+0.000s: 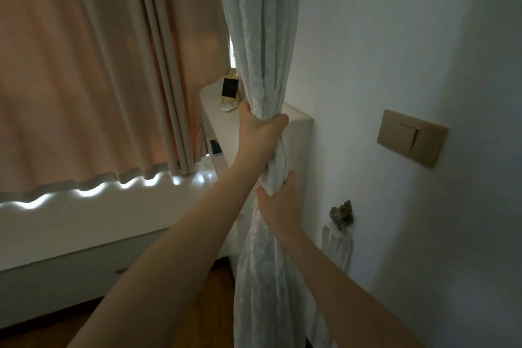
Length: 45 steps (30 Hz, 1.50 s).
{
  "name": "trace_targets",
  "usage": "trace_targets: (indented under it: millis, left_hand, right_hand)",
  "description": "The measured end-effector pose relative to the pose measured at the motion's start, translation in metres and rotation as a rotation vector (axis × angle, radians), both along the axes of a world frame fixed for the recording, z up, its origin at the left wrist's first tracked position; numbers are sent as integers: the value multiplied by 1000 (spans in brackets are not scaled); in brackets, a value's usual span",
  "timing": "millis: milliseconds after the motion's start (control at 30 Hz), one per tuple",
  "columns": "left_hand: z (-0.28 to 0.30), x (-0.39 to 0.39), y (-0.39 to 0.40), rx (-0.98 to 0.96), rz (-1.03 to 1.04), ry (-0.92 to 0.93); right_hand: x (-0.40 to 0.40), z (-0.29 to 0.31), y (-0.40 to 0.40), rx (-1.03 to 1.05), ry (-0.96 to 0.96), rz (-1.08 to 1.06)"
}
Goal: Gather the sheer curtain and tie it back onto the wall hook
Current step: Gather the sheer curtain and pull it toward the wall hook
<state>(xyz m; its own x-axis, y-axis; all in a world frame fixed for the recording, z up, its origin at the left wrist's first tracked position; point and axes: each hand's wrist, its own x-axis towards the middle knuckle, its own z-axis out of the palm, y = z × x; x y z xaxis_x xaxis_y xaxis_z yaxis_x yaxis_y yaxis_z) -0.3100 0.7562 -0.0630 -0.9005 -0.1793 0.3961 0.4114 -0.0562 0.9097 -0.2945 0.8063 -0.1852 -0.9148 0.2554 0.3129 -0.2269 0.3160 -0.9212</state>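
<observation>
Now, in the head view, the sheer curtain (262, 70) hangs bunched beside the wall, in front of a white cabinet (299, 127). Both hands are closed around it: left hand (260, 130) above, right hand (278, 200) below, with twisted fabric between. The wall hook (341, 215), a tieback (337, 248) dangling from it, sits just right. Best to keep the bundle tight with the upper grip, freeing the lower for the tieback.

Two bare forearms reach in from the near edge, with no sleeves, watch, bracelet or rings visible on either. The left hand (261, 133) shows its back and thumb. The right hand (278, 206) also shows its back, fingers unadorned, nails hidden.
</observation>
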Motion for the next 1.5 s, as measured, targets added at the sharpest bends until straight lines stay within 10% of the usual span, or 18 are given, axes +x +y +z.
trace_targets:
  millis: [633, 1067, 1300, 1500]
  left_hand:
    - [-210, -31, -101, -390, -670, -550]
    - [-266, -53, -90, -320, -661, -465]
    - [-272, -65, -104, -203, -813, -663]
    - [-269, -55, -83, -419, -504, -470]
  right_hand:
    - [13, -119, -28, -50, -112, -1]
    - [-26, -135, -12, 67, 110, -81]
    - [-28, -132, 2, -209, -43, 34]
    - [-29, -139, 11, -42, -181, 115]
